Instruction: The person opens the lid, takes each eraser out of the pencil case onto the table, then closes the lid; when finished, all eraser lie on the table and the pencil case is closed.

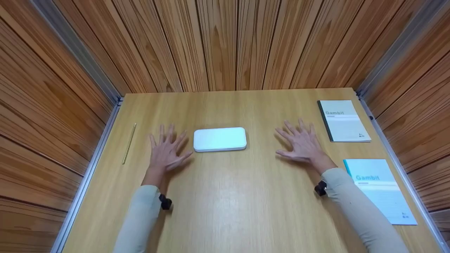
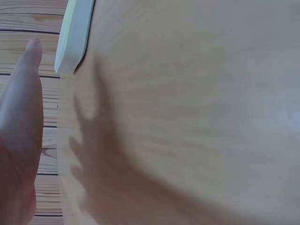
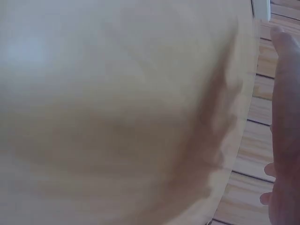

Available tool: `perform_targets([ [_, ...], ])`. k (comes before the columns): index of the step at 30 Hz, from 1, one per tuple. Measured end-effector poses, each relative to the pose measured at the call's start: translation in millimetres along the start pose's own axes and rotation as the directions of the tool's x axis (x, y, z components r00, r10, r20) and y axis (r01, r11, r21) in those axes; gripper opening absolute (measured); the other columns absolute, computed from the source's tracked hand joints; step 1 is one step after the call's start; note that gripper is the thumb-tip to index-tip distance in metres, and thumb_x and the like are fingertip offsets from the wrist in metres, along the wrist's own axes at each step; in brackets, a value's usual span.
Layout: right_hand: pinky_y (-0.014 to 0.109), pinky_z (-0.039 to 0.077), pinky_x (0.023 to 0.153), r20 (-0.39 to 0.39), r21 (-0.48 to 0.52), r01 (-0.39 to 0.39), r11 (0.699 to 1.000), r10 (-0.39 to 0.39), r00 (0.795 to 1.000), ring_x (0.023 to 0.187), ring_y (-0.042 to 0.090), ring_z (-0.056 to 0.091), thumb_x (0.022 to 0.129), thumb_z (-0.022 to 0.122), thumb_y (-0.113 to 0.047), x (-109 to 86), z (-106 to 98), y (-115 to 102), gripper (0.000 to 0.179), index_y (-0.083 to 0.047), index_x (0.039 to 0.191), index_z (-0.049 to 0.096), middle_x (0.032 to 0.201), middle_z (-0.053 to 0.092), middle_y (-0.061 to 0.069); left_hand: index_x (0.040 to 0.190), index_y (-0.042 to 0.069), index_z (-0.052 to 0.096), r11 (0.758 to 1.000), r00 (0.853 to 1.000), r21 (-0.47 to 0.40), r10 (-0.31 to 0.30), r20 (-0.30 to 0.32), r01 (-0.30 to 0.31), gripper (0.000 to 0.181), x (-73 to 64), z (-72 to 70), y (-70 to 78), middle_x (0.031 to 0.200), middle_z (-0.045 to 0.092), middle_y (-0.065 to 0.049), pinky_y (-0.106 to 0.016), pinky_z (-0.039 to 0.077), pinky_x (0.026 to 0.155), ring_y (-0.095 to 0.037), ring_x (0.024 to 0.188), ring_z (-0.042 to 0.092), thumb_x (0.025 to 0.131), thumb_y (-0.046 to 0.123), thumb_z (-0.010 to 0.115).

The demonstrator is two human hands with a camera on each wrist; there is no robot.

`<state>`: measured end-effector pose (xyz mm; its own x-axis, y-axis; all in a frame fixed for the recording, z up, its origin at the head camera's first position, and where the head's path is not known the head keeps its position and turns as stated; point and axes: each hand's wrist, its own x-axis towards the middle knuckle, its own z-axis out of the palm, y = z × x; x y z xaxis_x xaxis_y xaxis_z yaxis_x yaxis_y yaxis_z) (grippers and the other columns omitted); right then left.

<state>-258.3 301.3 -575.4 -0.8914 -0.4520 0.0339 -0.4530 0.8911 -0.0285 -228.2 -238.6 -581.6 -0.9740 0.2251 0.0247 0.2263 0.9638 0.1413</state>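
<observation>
In the head view my left hand [image 1: 165, 153] is spread palm down over the table, its fingers straight and holding nothing. Just right of its fingertips lies a white rounded rectangular case [image 1: 220, 140]; its edge also shows at the top of the left wrist view. My right hand [image 1: 301, 144] is likewise spread, fingers apart, with nothing in it, to the right of the case. Each hand casts a shadow on the wood. A thin gold pencil-like stick [image 1: 129, 143] lies left of the left hand.
Two notebooks marked Gambit lie at the right: a dark-spined notebook [image 1: 344, 121] at the back and a blue-spined notebook [image 1: 381, 196] nearer, partly behind the right sleeve. Wood-panelled walls [image 1: 218, 45] and metal rails [image 1: 88, 172] border the table [image 1: 228, 196].
</observation>
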Motion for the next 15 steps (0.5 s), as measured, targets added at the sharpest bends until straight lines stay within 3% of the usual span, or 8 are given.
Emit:
perform_targets([
  [9,0.092,0.019,0.126,-0.004,0.021,0.063,0.998,-0.063,0.998,0.169,0.066,0.022,0.096,0.060,-0.080,23.2,-0.4,-29.2,0.096,-0.033,0.177,0.038,0.187,0.030,0.016,0.179,0.034,0.033,0.998,0.999,-0.057,0.030,-0.025,-0.031,0.094,14.2,5.4,17.1,0.192,0.013,-0.017,-0.091,0.005,0.129,-0.056,0.176,0.005,0.099,0.081,0.053],
  [15,0.088,0.020,0.130,0.021,0.074,0.099,0.992,-0.100,0.995,0.172,0.062,0.019,0.098,0.058,-0.079,39.3,-1.8,-46.8,0.095,-0.032,0.178,0.035,0.189,0.026,0.018,0.178,0.028,0.035,0.979,0.994,-0.180,0.079,-0.082,-0.093,0.100,22.7,8.4,26.5,0.190,0.021,-0.019,-0.088,0.005,0.132,-0.052,0.177,0.014,0.096,0.077,0.064],
])
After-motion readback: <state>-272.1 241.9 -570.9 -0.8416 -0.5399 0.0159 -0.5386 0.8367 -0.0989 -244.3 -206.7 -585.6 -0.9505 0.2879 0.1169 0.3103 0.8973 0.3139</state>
